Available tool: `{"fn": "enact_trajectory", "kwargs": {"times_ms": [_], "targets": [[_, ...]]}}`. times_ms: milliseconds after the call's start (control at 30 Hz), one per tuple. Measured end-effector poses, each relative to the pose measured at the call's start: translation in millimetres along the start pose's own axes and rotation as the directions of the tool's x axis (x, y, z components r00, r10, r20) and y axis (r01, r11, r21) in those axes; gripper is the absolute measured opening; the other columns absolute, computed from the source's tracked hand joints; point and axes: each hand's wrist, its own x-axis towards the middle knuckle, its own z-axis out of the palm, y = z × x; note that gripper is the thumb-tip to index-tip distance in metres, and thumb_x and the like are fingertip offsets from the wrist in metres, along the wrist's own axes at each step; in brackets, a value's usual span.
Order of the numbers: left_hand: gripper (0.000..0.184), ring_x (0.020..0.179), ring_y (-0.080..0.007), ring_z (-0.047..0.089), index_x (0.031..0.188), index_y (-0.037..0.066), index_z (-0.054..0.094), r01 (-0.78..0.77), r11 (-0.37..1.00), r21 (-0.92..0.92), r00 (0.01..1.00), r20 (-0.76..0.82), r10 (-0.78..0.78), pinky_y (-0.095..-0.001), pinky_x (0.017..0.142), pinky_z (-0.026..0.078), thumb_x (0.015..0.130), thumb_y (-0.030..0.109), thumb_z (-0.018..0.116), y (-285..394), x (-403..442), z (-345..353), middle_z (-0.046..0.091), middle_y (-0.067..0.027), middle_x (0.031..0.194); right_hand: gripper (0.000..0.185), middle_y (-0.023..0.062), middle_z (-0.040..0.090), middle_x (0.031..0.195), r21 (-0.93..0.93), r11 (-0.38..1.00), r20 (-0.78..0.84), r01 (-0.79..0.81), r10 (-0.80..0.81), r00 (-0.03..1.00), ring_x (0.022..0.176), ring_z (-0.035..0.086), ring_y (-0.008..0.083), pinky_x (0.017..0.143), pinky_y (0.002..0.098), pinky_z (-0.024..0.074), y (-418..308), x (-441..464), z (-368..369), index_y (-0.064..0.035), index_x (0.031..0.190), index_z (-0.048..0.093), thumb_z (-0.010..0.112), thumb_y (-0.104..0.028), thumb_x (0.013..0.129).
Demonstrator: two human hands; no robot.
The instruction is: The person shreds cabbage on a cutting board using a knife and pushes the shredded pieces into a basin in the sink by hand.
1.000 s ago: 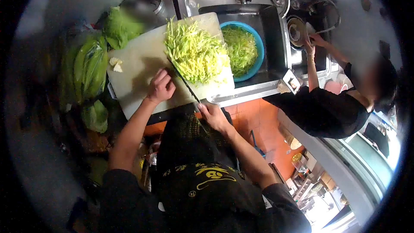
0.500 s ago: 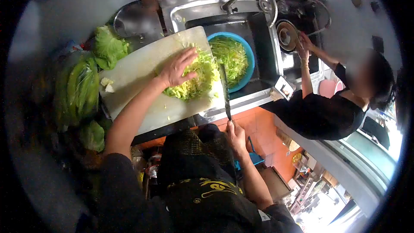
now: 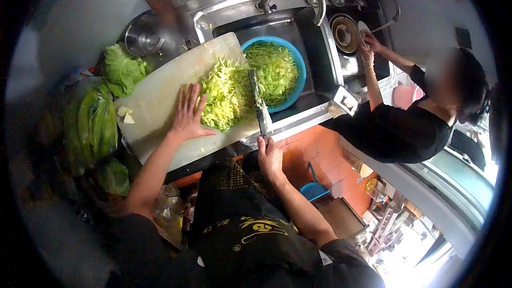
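On a white cutting board (image 3: 154, 101) lies a heap of shredded green cabbage or lettuce (image 3: 226, 93). My left hand (image 3: 188, 113) rests spread on the board at the heap's left side, fingers apart. In my right hand (image 3: 270, 156) is the handle of a kitchen knife (image 3: 257, 96), its blade along the right edge of the heap with shreds stuck to it. Beyond the blade, a blue basin (image 3: 302, 74) full of similar shreds (image 3: 272, 69) sits in the sink, partly under the board's edge.
Leafy lettuce (image 3: 121, 69) and bagged long green vegetables (image 3: 93, 122) lie left of the board, near a metal bowl (image 3: 141, 37). A faucet (image 3: 320, 5) arches over the sink (image 3: 314, 37). At right, a co-worker (image 3: 389, 128) holds a dish (image 3: 364, 32) over a second basin.
My left hand has drawn back left from on top of the shreds to beside them. The knife has shifted left toward the heap. The co-worker now lifts a dish into view.
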Motion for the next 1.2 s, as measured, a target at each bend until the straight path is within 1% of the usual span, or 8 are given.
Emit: {"fn": "enact_trajectory", "kwargs": {"times_ms": [233, 400, 500, 633, 767, 867, 967, 1200], "targets": [[0.124, 0.149, -0.0463, 0.014, 0.156, 0.022, 0.028, 0.050, 0.999, 0.022, 0.998, 0.046, -0.051, -0.0676, 0.116, 0.014, 0.054, 0.067, 0.082, 38, 70, 27, 0.009, -0.0216, 0.164, 0.035, 0.0297, 0.064, 0.080, -0.048, 0.998, 0.029, -0.029, 0.031, 0.999, 0.077, 0.063, 0.0501, 0.066, 0.0557, 0.0481, -11, 10, 2, 0.0002, 0.092, 0.061, 0.056, -0.034, 0.100], [0.100, 0.148, -0.0462, 0.016, 0.146, 0.016, 0.046, -0.015, 0.999, -0.030, 0.997, -0.076, 0.013, -0.0651, 0.116, 0.020, 0.064, 0.060, 0.080, 69, 126, 50, 0.022, -0.0207, 0.161, 0.038, 0.0283, 0.065, 0.076, -0.007, 0.999, -0.005, -0.050, 0.050, 0.999, 0.072, 0.063, 0.0494, 0.064, 0.0548, 0.0494, -7, 39, -32, -0.0010, 0.091, 0.062, 0.055, -0.037, 0.100], [0.087, 0.148, -0.0452, 0.017, 0.148, 0.013, 0.043, 0.033, 0.982, 0.186, 0.972, 0.222, -0.074, -0.0610, 0.119, 0.015, 0.075, 0.049, 0.074, 99, 183, 58, 0.022, -0.0204, 0.161, 0.041, 0.0291, 0.064, 0.076, 0.014, 0.997, -0.004, -0.080, 0.080, 0.997, 0.073, 0.063, 0.0502, 0.064, 0.0554, 0.0490, 13, 77, -48, -0.0001, 0.091, 0.063, 0.054, -0.039, 0.101], [0.075, 0.148, -0.0450, 0.018, 0.153, 0.015, 0.037, 0.127, 0.889, 0.439, 0.888, 0.349, -0.299, -0.0610, 0.119, 0.016, 0.085, 0.032, 0.065, 134, 241, 94, 0.018, -0.0180, 0.162, 0.048, 0.0306, 0.065, 0.080, -0.015, 0.994, 0.026, -0.110, 0.110, 0.994, 0.077, 0.063, 0.0509, 0.067, 0.0555, 0.0496, 37, 125, -63, 0.0009, 0.091, 0.063, 0.051, -0.044, 0.101], [0.077, 0.148, -0.0456, 0.017, 0.155, 0.024, 0.034, 0.312, 0.833, 0.456, 0.918, 0.080, -0.388, -0.0628, 0.114, 0.026, 0.085, 0.036, 0.066, 133, 260, 174, 0.015, -0.0187, 0.163, 0.053, 0.0317, 0.066, 0.086, 0.006, 0.983, 0.110, -0.185, 0.183, 0.977, 0.087, 0.064, 0.0500, 0.076, 0.0536, 0.0501, 53, 153, -79, 0.0018, 0.094, 0.066, 0.049, -0.048, 0.101], [0.080, 0.148, -0.0454, 0.016, 0.155, 0.024, 0.033, 0.434, 0.843, 0.318, 0.769, 0.356, -0.530, -0.0648, 0.113, 0.024, 0.085, 0.041, 0.067, 158, 290, 134, 0.014, -0.0158, 0.164, 0.055, 0.0301, 0.066, 0.085, 0.072, 0.981, 0.124, -0.182, 0.173, 0.977, 0.088, 0.064, 0.0487, 0.076, 0.0515, 0.0503, 59, 165, -91, 0.0018, 0.095, 0.066, 0.048, -0.050, 0.101], [0.085, 0.149, -0.0459, 0.014, 0.156, 0.024, 0.030, 0.459, 0.834, 0.307, 0.784, 0.303, -0.543, -0.0666, 0.113, 0.024, 0.083, 0.041, 0.068, 151, 293, 150, 0.012, -0.0141, 0.165, 0.053, 0.0268, 0.061, 0.077, 0.050, 0.980, 0.198, -0.191, 0.178, 0.964, 0.076, 0.062, 0.0452, 0.070, 0.0473, 0.0477, 69, 175, -101, 0.0035, 0.090, 0.060, 0.047, -0.046, 0.103], [0.098, 0.150, -0.0456, 0.006, 0.158, 0.023, 0.026, 0.540, 0.833, 0.118, 0.814, 0.179, -0.553, -0.0691, 0.115, 0.013, 0.077, 0.055, 0.072, 154, 267, 149, 0.008, -0.0141, 0.166, 0.059, 0.0318, 0.063, 0.083, 0.065, 0.967, 0.218, -0.247, 0.228, 0.949, 0.087, 0.063, 0.0495, 0.075, 0.0479, 0.0488, 74, 178, -109, 0.0060, 0.089, 0.063, 0.049, -0.050, 0.101]]}}
